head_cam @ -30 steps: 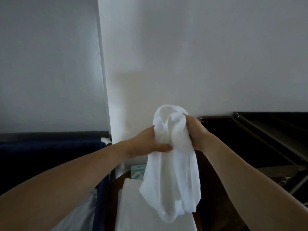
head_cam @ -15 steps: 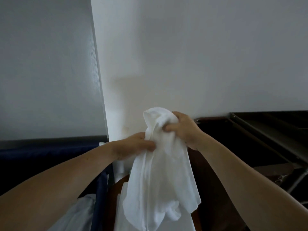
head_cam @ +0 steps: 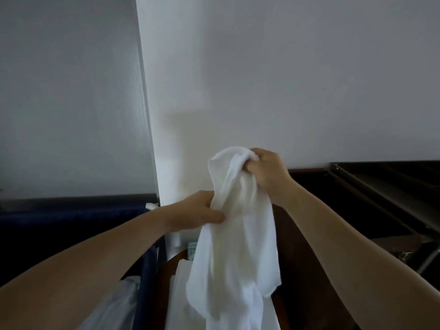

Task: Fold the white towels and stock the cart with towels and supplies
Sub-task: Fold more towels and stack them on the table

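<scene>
the white towel (head_cam: 238,225) hangs long and loose, top to bottom, in front of the wall (head_cam: 285,79). the right hand (head_cam: 266,173) is higher and grips the bunched top with curled fingers. the left hand (head_cam: 197,210) is lower, on the towel's left side, and pinches its edge. both arms reach forward. i think the hands must slide apart to find the corners.
</scene>
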Motion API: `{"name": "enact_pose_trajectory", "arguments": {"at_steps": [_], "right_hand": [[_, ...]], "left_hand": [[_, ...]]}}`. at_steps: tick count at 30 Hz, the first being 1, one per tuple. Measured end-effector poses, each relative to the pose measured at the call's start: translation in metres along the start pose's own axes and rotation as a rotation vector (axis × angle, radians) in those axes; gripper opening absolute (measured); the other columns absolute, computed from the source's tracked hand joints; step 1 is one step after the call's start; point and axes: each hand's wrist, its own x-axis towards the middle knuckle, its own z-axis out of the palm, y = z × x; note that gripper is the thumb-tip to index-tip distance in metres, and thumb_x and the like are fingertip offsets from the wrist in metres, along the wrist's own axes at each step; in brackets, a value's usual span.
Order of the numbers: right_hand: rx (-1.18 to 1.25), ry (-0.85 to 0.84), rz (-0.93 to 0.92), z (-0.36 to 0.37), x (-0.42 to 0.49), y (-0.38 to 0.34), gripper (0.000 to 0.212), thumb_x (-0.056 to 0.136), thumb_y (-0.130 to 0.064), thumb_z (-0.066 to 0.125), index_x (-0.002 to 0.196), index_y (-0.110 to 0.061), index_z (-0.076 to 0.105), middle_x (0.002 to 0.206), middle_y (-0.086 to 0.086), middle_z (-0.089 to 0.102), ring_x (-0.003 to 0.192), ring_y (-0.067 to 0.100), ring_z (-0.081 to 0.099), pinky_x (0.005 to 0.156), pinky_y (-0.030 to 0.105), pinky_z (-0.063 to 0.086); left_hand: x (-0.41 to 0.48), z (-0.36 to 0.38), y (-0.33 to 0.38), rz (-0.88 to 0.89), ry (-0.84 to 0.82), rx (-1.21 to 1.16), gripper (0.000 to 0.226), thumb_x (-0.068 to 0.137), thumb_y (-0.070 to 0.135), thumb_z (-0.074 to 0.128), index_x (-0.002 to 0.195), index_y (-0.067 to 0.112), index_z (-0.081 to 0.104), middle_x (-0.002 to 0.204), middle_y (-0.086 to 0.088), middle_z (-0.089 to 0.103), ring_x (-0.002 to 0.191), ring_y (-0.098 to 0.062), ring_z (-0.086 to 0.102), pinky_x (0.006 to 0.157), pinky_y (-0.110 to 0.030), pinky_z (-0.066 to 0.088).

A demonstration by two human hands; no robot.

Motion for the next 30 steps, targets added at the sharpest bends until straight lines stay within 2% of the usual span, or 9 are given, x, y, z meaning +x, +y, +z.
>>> {"name": "enact_pose_trajectory", "arguments": {"at_steps": [7, 9, 12, 15, 18, 20, 22, 23, 30], "right_hand": [[0.284, 0.045, -0.114, -0.035, 0.002, -0.012, 0.025, 0.089, 0.002, 0.059, 0.086, -0.019, 0.072, 0.079, -0.003, 0.071, 0.07, 0.01, 0.067, 0.063, 0.025, 0.054], [0.169, 0.039, -0.039, -0.038, 0.003, 0.009, 0.019, 0.088, -0.003, 0.063, 0.082, -0.019, 0.071, 0.077, -0.002, 0.071, 0.069, 0.011, 0.066, 0.066, 0.029, 0.052], [-0.212, -0.269, 0.204, -0.035, -0.006, 0.052, 0.003, 0.084, -0.011, 0.071, 0.086, -0.01, 0.073, 0.089, 0.014, 0.074, 0.077, 0.021, 0.067, 0.071, 0.036, 0.051], [-0.585, -0.516, 0.277, -0.021, -0.02, 0.067, 0.039, 0.076, -0.016, 0.077, 0.114, -0.01, 0.068, 0.116, 0.009, 0.067, 0.106, 0.024, 0.064, 0.087, 0.033, 0.05], [-0.393, -0.487, 0.082, 0.0, -0.035, 0.051, 0.078, 0.073, -0.019, 0.082, 0.142, -0.018, 0.045, 0.136, -0.003, 0.052, 0.127, 0.015, 0.049, 0.105, 0.03, 0.041], [-0.345, -0.486, -0.007, 0.013, -0.042, 0.044, 0.06, 0.074, -0.028, 0.084, 0.126, -0.025, 0.053, 0.119, -0.008, 0.061, 0.112, 0.013, 0.057, 0.093, 0.027, 0.047], [-0.508, -0.397, -0.092, 0.019, -0.045, 0.046, 0.023, 0.081, -0.029, 0.077, 0.086, -0.029, 0.054, 0.084, -0.009, 0.059, 0.086, 0.018, 0.059, 0.067, 0.025, 0.043], [-0.549, -0.328, -0.124, 0.018, -0.043, 0.05, 0.023, 0.084, -0.026, 0.073, 0.075, -0.029, 0.052, 0.074, -0.009, 0.056, 0.079, 0.019, 0.057, 0.062, 0.027, 0.039], [0.08, 0.069, 0.041, -0.021, -0.023, 0.043, 0.019, 0.085, -0.011, 0.068, 0.072, -0.022, 0.074, 0.07, -0.005, 0.069, 0.071, 0.013, 0.062, 0.069, 0.029, 0.048]], "left_hand": [[-0.01, -0.032, -0.026, -0.186, 0.095, -0.029, 0.012, 0.093, 0.018, 0.066, 0.102, 0.014, 0.072, 0.099, -0.005, 0.076, 0.085, -0.022, 0.073, 0.085, -0.038, 0.059], [-0.009, -0.039, -0.014, -0.1, 0.266, -0.084, 0.016, 0.087, 0.024, 0.068, 0.093, 0.009, 0.071, 0.091, -0.007, 0.072, 0.076, -0.022, 0.068, 0.074, -0.032, 0.054], [-0.004, -0.047, 0.015, 0.058, 0.441, 0.077, 0.015, 0.087, 0.018, 0.057, 0.092, 0.008, 0.069, 0.088, -0.005, 0.068, 0.078, -0.019, 0.058, 0.07, -0.03, 0.045], [0.003, -0.044, 0.044, 0.069, 0.384, 0.357, 0.013, 0.092, 0.012, 0.056, 0.096, 0.01, 0.068, 0.091, 0.004, 0.065, 0.082, -0.014, 0.058, 0.07, -0.026, 0.045], [0.014, -0.029, 0.052, 0.031, 0.312, 0.548, 0.012, 0.087, 0.02, 0.062, 0.098, 0.015, 0.062, 0.098, 0.004, 0.063, 0.09, -0.017, 0.059, 0.076, -0.03, 0.049], [0.016, -0.021, 0.051, -0.001, 0.282, 0.524, 0.017, 0.086, 0.023, 0.064, 0.101, 0.015, 0.059, 0.101, 0.003, 0.061, 0.092, -0.017, 0.059, 0.075, -0.029, 0.049], [0.013, -0.019, 0.05, -0.014, 0.217, 0.542, 0.019, 0.086, 0.023, 0.066, 0.101, 0.015, 0.058, 0.101, 0.002, 0.06, 0.091, -0.018, 0.059, 0.07, -0.025, 0.046], [0.01, -0.022, 0.048, -0.018, 0.172, 0.586, 0.018, 0.086, 0.022, 0.067, 0.1, 0.015, 0.058, 0.1, 0.003, 0.059, 0.09, -0.018, 0.058, 0.068, -0.024, 0.044], [-0.024, -0.062, 0.023, -0.099, 0.054, 0.542, 0.015, 0.089, 0.032, 0.069, 0.088, 0.018, 0.064, 0.089, -0.002, 0.066, 0.074, -0.012, 0.057, 0.064, -0.02, 0.043]]}}
